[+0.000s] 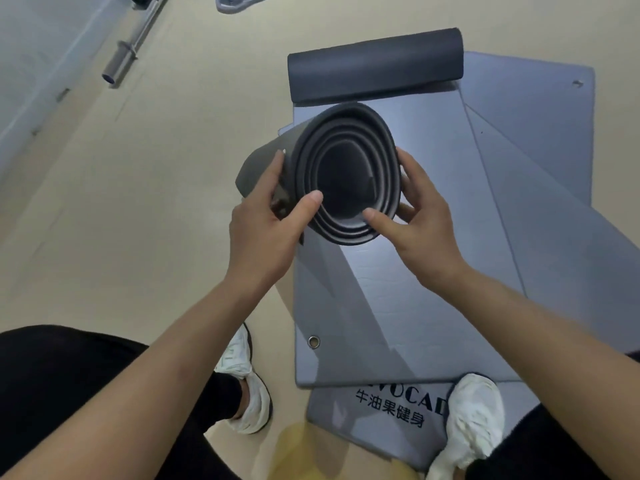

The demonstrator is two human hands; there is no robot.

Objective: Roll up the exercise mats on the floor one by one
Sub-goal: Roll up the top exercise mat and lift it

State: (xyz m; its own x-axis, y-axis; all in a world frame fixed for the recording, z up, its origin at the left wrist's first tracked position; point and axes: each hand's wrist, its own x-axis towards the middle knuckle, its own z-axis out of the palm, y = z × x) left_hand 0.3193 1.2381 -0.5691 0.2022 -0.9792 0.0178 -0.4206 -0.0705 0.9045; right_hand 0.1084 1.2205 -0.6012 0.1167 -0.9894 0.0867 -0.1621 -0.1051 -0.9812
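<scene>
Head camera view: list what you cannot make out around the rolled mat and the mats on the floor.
- Rolled mat: its far end is hidden behind the near spiral end held by the left hand and right hand.
- Printed mat: its lettering is partly covered by the mat above and the right shoe.
- Flat grey mats: their count is unclear, since they overlap.
- Barbell: cut off by the top edge.

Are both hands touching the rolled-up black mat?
Touching. The head view shows the left hand and right hand gripping the rolled mat from either side, thumbs pressed on its coiled end.
</scene>
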